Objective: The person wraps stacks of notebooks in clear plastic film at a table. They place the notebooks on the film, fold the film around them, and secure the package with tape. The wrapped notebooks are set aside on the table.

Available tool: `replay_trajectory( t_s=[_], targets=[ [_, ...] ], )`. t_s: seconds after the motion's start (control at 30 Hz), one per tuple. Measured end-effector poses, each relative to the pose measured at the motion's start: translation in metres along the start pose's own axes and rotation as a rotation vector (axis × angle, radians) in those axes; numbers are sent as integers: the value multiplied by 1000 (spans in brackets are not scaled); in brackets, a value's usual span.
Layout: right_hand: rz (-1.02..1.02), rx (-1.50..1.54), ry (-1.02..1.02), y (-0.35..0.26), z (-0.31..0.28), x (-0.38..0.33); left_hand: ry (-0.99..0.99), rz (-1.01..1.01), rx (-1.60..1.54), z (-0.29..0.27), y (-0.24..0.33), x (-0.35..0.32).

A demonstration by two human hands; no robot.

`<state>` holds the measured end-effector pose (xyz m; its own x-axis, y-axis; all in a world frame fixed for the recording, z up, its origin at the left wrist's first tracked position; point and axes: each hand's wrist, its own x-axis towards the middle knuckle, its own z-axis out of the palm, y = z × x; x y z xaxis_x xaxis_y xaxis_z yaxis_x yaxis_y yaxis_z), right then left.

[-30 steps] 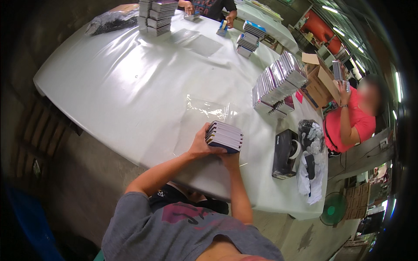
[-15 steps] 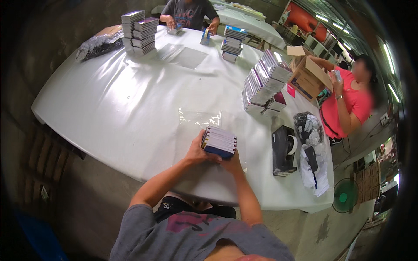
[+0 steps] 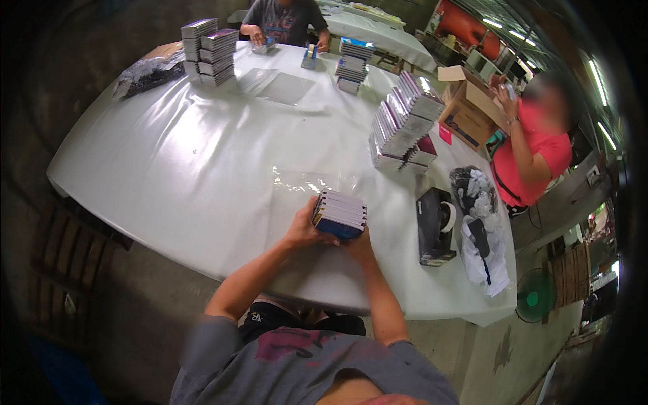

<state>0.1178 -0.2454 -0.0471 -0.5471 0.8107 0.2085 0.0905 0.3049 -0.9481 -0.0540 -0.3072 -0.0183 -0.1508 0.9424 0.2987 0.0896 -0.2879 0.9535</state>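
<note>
Between my two hands is a stack of small ring-bound notebooks (image 3: 342, 206), white page edges up and a blue cover toward me. My left hand (image 3: 304, 228) wraps its left side, with the fingers partly hidden. On the lower right my right hand (image 3: 358, 246) is closed against the notebooks, most of its fingers out of sight. A clear plastic bag (image 3: 287, 183) lies flat on the white-covered table (image 3: 169, 196), just beyond and under the stack.
Tall piles of notebooks (image 3: 398, 128) stand to the right, with more piles (image 3: 209, 57) at the far left. A black tape dispenser (image 3: 430, 229) sits right of my hands, beside crumpled plastic (image 3: 496, 260). An open cardboard box (image 3: 469, 115) and two co-workers are around the table.
The stack has tipped slightly, showing more of its blue cover; both my hands keep their hold. At the right, the co-worker in pink has brought both hands together, raised. The view has shifted a little.
</note>
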Motion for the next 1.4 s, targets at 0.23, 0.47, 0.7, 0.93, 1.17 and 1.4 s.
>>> replay_trajectory(
  t_s=[0.23,0.47,0.7,0.93,1.17,1.4],
  targets=[
    [62,41,64,-11,-10,-62,-142,-36,-120,24,8,-29],
    [-125,34,-30,-52,-23,-64,-146,-51,-105,22,8,-37],
    [-32,65,-39,-40,-22,-70,-154,10,78,21,6,-37],
    [131,106,-110,-50,-33,-55,-88,11,52,21,20,-37],
    [116,33,-46,-26,-25,-51,-116,-30,82,16,12,-36],
    [213,216,89,-56,-35,-23,358,-104,972,-17,-5,-56]
  ],
)
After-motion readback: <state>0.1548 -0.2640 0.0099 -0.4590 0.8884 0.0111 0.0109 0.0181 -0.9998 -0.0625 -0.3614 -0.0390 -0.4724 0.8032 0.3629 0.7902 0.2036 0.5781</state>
